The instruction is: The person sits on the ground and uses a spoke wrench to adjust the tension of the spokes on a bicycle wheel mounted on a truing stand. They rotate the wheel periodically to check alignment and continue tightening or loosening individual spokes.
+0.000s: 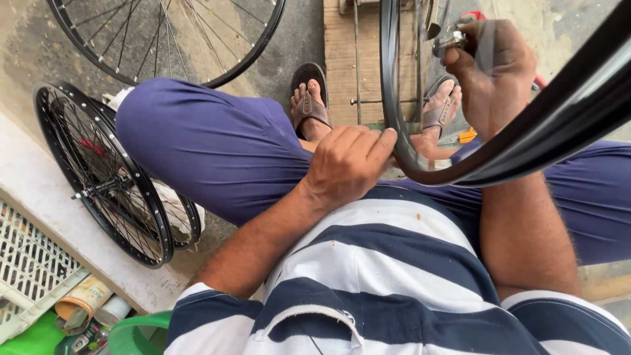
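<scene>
two hands on a black wheel rim

the left hand (347, 163) gripped the black rim (420, 164) over the lap, fingers (368, 141) together and curled against its inner edge. just beyond those fingertips the rim curved up to the right hand (491, 72), whose fingers were clamped on a small metal tool (450, 41). spoked wheels (112, 177) lay well apart from the left hand's knuckles.

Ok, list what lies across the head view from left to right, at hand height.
White crate → spoked wheels leaning at the ledge → left hand on the black rim → right hand holding a small metal tool.
</scene>
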